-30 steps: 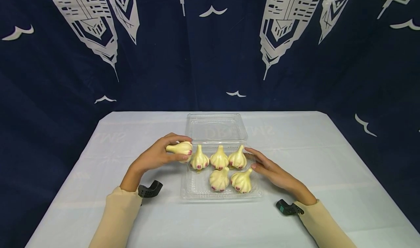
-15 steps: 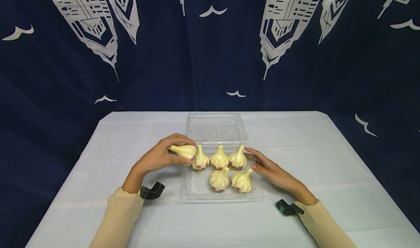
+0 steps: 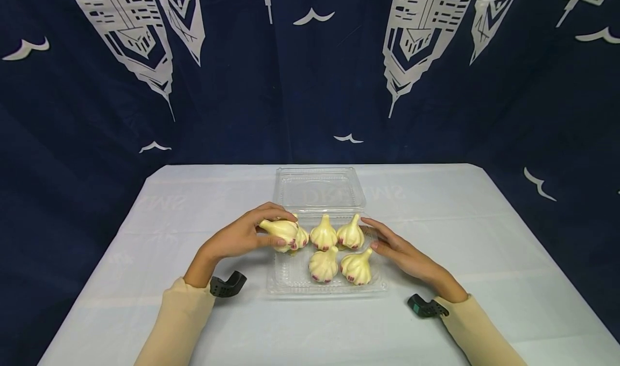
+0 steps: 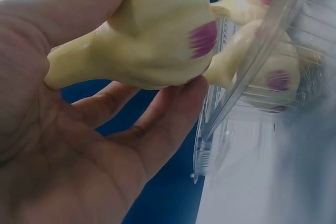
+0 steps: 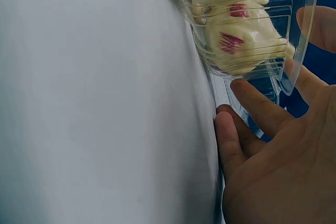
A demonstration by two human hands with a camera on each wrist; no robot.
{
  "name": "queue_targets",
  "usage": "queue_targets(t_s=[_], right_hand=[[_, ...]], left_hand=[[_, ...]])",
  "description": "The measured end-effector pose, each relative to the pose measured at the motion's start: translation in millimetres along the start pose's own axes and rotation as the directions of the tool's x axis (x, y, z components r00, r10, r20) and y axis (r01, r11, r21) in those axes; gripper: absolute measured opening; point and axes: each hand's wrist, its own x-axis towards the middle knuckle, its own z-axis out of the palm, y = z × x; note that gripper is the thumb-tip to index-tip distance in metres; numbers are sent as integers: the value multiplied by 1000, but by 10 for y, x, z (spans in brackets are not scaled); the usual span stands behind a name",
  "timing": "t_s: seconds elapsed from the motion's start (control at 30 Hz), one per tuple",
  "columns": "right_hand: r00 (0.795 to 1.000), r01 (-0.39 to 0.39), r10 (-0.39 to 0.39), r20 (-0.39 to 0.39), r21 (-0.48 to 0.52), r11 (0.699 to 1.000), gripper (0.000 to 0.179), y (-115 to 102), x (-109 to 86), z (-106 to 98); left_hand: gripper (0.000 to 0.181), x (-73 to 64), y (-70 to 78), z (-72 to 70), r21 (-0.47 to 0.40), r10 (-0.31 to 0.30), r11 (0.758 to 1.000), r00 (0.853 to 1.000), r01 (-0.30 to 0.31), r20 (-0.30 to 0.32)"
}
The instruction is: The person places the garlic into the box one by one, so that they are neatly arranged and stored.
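My left hand [image 3: 234, 238] holds a cream garlic bulb [image 3: 280, 229] with purple patches, thumb on one side and fingers on the other. In the left wrist view this garlic bulb [image 4: 152, 35] lies sideways, its stem towards the palm, beside the container wall. It is over the left part of a clear plastic container [image 3: 290, 284], partly hiding the back-left garlic bulb [image 3: 302, 239]. Several more bulbs sit inside in two rows, among them a front bulb [image 3: 323, 265]. My right hand [image 3: 407, 255] rests at the container's right side, fingers loosely extended by its wall [image 5: 302, 61].
Behind the base, the container's clear lid [image 3: 319, 189] lies folded back on the white-covered table [image 3: 194, 328]. A dark blue cloth [image 3: 232, 113] with white building prints hangs behind the table. Each wrist wears a black camera mount [image 3: 229, 284].
My left hand has moved right and slightly nearer with the garlic bulb, which now overlaps the back-left bulb in the head view. The right hand and the container have stayed put.
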Motion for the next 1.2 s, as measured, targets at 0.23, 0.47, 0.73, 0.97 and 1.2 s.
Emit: queue_targets(t_s=[0.23, 0.47, 0.73, 0.97, 1.2], right_hand=[[1000, 16, -16, 1, -17, 1000, 58, 21, -1, -3], [1000, 11, -11, -3, -24, 1000, 58, 31, -1, -5], [1000, 5, -5, -8, -37, 999, 58, 27, -6, -6], [1000, -1, 1, -12, -27, 1000, 58, 29, -3, -3], [1000, 1, -1, -9, -31, 1000, 58, 26, 2, -4]], left_hand=[[42, 14, 33, 32, -57, -21, 998, 999, 23, 31], [41, 30, 41, 96, -39, 0, 999, 998, 3, 65], [35, 10, 45, 122, 41, 39, 998, 989, -45, 141], [33, 28, 41, 139, 54, 53, 997, 988, -62, 147], [31, 56, 53, 186, 64, 13, 998, 991, -22, 132]])
